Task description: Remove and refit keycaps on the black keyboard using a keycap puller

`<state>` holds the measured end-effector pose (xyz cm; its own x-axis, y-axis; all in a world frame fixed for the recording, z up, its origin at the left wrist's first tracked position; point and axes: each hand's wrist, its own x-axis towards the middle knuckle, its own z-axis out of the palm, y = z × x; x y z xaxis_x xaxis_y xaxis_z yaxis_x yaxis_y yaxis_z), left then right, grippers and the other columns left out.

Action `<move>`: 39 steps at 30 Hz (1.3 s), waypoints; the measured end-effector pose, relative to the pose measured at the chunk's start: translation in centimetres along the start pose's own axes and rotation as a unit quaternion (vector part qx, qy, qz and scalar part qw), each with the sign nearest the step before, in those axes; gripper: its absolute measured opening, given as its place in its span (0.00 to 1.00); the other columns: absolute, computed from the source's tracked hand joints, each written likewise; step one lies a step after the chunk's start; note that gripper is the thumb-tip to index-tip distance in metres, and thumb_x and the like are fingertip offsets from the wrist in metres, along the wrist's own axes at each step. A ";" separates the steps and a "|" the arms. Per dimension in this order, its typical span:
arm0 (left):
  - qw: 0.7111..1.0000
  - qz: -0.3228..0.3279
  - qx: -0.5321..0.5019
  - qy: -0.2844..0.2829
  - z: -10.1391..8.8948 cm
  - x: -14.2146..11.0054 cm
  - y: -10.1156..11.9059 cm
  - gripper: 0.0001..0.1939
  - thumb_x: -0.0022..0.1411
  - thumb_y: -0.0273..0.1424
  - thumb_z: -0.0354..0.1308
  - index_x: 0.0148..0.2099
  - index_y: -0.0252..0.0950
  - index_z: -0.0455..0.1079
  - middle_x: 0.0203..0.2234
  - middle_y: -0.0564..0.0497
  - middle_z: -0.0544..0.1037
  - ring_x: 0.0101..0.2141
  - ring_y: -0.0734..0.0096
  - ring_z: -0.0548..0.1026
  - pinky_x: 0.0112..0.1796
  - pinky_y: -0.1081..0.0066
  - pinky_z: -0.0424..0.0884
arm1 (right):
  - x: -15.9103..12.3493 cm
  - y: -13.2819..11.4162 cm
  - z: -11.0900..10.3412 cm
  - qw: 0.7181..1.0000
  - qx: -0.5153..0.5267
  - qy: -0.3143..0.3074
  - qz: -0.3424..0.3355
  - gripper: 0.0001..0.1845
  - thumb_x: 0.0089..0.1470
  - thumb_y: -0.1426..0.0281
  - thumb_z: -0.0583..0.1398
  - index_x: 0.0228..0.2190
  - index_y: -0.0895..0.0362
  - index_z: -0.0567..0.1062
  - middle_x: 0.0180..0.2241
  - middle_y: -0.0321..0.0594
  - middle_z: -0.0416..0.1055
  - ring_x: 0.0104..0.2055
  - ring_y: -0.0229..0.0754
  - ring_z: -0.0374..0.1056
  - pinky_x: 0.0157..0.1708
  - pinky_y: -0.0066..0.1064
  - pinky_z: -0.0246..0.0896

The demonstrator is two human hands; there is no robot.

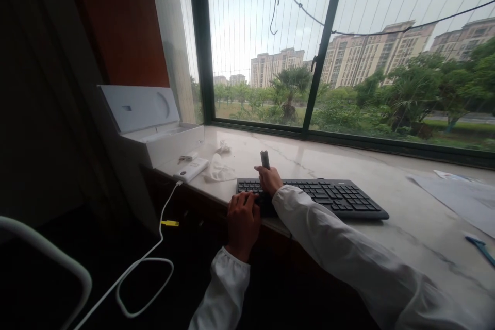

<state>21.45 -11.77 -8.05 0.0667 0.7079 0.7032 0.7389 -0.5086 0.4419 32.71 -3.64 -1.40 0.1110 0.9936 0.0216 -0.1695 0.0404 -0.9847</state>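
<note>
A black keyboard (332, 193) lies on the marble-patterned sill, its number pad toward the right. My left hand (244, 219) has its fingers curled over the keyboard's front left corner and grips it there. Above the left part of the keys, my right hand (270, 181) is closed around a short black stick-like tool (265, 159). The tool's upper end, which looks notched, sticks up past my thumb; its lower end is hidden behind the hand and the left-side keys. Both arms wear white sleeves.
An open white box (170, 144) stands at the left corner. Near it are a white power bank (191, 169) with a plugged-in white cable (162, 221) hanging down, and crumpled tissue (219, 169). Papers (456, 196) and a blue razor-like item (479, 248) lie right. A window (270, 36) rises behind.
</note>
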 end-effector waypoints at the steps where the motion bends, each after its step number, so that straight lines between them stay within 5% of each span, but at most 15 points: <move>1: 1.000 0.000 -0.001 0.001 0.0 0.0 0.0 0.15 0.62 0.21 0.51 0.47 0.40 0.73 0.45 0.49 0.76 0.48 0.60 0.70 0.50 0.58 0.67 | 0.0 -0.1 -0.1 1.000 0.003 -0.007 0.005 0.20 0.46 0.67 0.60 0.15 0.52 0.54 0.07 0.26 0.47 0.08 0.29 0.41 0.08 0.27 0.33; 9: 1.000 0.004 -0.009 0.005 0.3 -0.1 -0.2 0.16 0.63 0.21 0.49 0.48 0.40 0.72 0.45 0.49 0.75 0.48 0.60 0.70 0.50 0.56 0.68 | -0.2 0.0 -1.6 0.996 0.048 -0.071 0.013 0.25 0.45 0.59 0.61 0.17 0.52 0.48 0.08 0.22 0.43 0.10 0.27 0.35 0.08 0.23 0.30; 19: 1.000 0.015 -0.005 0.009 0.1 -0.1 -0.2 0.16 0.63 0.20 0.51 0.49 0.40 0.72 0.45 0.49 0.75 0.48 0.60 0.70 0.50 0.55 0.69 | 0.1 -0.2 -1.4 0.987 0.010 -0.154 0.035 0.26 0.42 0.61 0.65 0.15 0.52 0.52 0.07 0.24 0.48 0.09 0.28 0.40 0.08 0.23 0.30; 29: 1.000 0.009 -0.007 0.001 0.0 0.0 0.0 0.16 0.63 0.20 0.50 0.47 0.40 0.72 0.45 0.49 0.75 0.48 0.61 0.70 0.51 0.57 0.67 | 0.6 -2.1 -2.9 0.987 0.079 -0.141 0.015 0.29 0.45 0.57 0.62 0.17 0.52 0.45 0.09 0.22 0.41 0.10 0.27 0.35 0.09 0.23 0.30; 39: 1.000 0.005 -0.014 -0.006 0.0 -0.1 0.0 0.15 0.63 0.21 0.50 0.48 0.40 0.72 0.46 0.49 0.75 0.48 0.60 0.68 0.51 0.56 0.66 | 1.0 -2.2 -2.8 0.960 0.019 -0.267 0.087 0.26 0.40 0.62 0.64 0.14 0.52 0.49 0.06 0.25 0.45 0.08 0.27 0.37 0.08 0.23 0.32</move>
<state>21.44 -11.84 -8.06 0.0820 0.7076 0.7018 0.7190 -0.5297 0.4501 35.98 -3.07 0.30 -0.4374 0.8980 -0.0474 -0.1772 -0.1378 -0.9745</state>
